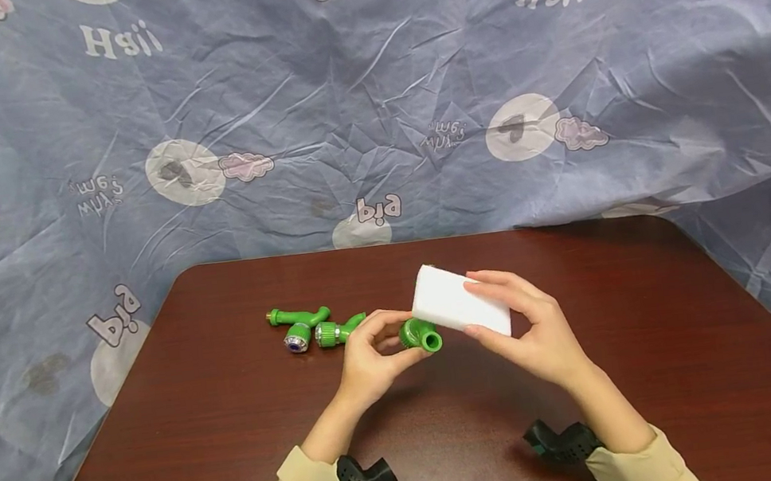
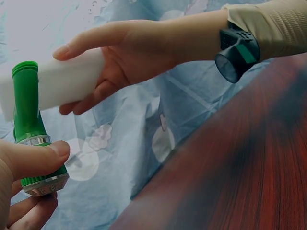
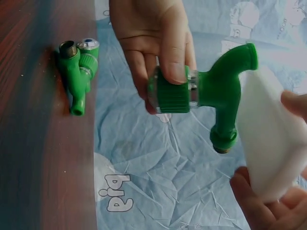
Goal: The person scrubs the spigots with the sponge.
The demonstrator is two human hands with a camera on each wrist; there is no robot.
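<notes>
My left hand [image 1: 370,363] pinches a green plastic tap [image 3: 225,91] by its ribbed knob, thumb on one side and fingers on the other. The tap's spout opening faces me in the head view. In my right hand [image 1: 548,333] is a white sponge [image 1: 461,303], a rectangular block gripped between thumb and fingers. The sponge lies right beside the tap's body and overlaps it in the right wrist view; whether they touch I cannot tell. Both hands are raised above the table. The sponge hides part of the tap in the head view.
Two more green taps lie on the dark wooden table [image 1: 252,449], left of my hands: one tap [image 1: 300,325] farther left, another tap [image 1: 339,331] partly behind my left hand. A wrinkled blue printed cloth [image 1: 340,102] hangs behind the table.
</notes>
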